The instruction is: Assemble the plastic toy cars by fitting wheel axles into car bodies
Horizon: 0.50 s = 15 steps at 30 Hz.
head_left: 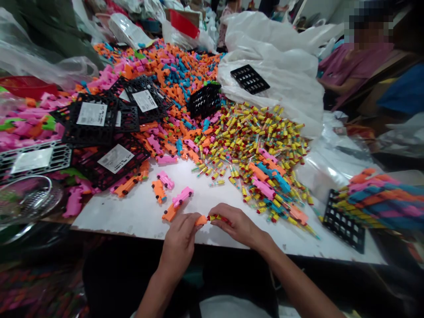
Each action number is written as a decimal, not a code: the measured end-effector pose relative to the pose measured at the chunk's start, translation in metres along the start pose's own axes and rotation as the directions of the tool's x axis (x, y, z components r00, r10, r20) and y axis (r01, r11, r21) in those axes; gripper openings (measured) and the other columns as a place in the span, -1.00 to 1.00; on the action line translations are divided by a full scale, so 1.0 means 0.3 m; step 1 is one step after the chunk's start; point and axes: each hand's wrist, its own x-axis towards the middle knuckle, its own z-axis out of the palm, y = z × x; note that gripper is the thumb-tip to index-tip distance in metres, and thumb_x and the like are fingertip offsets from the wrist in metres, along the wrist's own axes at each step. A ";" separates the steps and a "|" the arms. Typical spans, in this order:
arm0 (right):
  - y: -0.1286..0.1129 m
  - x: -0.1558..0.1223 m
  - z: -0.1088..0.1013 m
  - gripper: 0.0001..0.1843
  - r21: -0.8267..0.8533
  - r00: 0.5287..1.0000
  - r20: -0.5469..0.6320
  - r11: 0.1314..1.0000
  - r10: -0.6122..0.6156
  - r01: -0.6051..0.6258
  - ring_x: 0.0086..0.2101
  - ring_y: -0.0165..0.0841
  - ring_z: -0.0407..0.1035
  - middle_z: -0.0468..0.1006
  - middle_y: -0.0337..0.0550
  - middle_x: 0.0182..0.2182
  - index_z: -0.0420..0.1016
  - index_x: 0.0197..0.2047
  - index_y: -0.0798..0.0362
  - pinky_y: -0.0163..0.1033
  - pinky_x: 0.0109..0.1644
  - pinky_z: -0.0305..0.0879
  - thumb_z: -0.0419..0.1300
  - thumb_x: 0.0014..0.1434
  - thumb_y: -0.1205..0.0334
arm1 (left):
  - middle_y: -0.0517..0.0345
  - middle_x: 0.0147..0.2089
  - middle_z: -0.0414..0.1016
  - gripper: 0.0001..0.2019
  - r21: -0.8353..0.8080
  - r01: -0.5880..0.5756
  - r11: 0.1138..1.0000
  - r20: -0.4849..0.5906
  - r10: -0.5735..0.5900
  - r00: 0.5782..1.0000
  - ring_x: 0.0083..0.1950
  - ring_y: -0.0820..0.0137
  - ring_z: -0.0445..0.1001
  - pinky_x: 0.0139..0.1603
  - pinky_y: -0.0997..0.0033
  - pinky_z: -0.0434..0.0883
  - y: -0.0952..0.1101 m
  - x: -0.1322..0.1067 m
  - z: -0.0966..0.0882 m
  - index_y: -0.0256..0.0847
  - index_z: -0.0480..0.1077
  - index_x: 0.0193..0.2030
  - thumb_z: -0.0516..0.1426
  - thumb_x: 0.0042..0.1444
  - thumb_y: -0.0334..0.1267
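My left hand (180, 236) is closed around a small orange plastic toy piece (200, 220) at the near edge of the white table (132, 212). My right hand (233, 223) pinches a thin yellow and red tube (215, 217), its tip touching the orange piece. The hands meet in front of me. Just beyond them lie loose orange and pink toy pieces (177, 202). A big heap of yellow and red tubes (255, 137) spreads across the table to the right.
Black plastic grid trays with white labels (96, 119) lie left, over heaps of pink, orange and blue toys (165, 70). Another black tray (342, 225) holds stacked coloured toys (377, 198) at right. White plastic bags (274, 66) sit behind. A seated person (351, 66) is at far right.
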 end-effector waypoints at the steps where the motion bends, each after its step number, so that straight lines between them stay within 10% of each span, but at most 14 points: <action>1: -0.003 0.003 -0.003 -0.81 -0.019 1.000 0.011 1.000 -0.019 0.019 -0.20 -0.37 0.39 0.51 -0.10 -0.21 0.40 -0.06 0.01 -0.29 -0.11 0.32 0.04 0.33 0.17 | 0.04 -0.13 0.53 -0.79 -0.006 0.010 1.000 -0.004 -0.010 1.000 -0.06 0.31 0.49 -0.04 0.32 0.46 -0.001 0.000 0.002 -0.13 0.42 -0.04 0.02 0.27 -0.24; 10: -0.002 0.030 -0.016 -0.84 -0.406 0.969 0.222 0.894 -0.105 0.189 -0.32 -0.37 0.32 0.46 -0.17 -0.36 0.39 -0.19 0.02 -0.31 -0.29 0.15 -0.01 0.31 0.33 | 0.10 -0.31 0.53 -0.74 -0.097 0.195 0.976 0.016 -0.194 0.981 -0.24 0.29 0.48 -0.22 0.31 0.42 0.004 0.010 0.022 -0.12 0.48 -0.22 0.02 0.24 -0.08; 15: 0.011 0.032 0.015 -0.85 -0.504 0.960 0.162 0.817 -0.228 0.279 -0.38 -0.38 0.30 0.47 -0.18 -0.41 0.37 -0.24 0.05 -0.29 -0.34 0.08 0.02 0.33 0.23 | 0.10 -0.33 0.54 -0.70 -0.182 0.447 0.876 0.141 -0.427 0.893 -0.30 0.28 0.46 -0.27 0.29 0.39 0.024 0.038 0.001 -0.14 0.50 -0.28 0.03 0.12 -0.03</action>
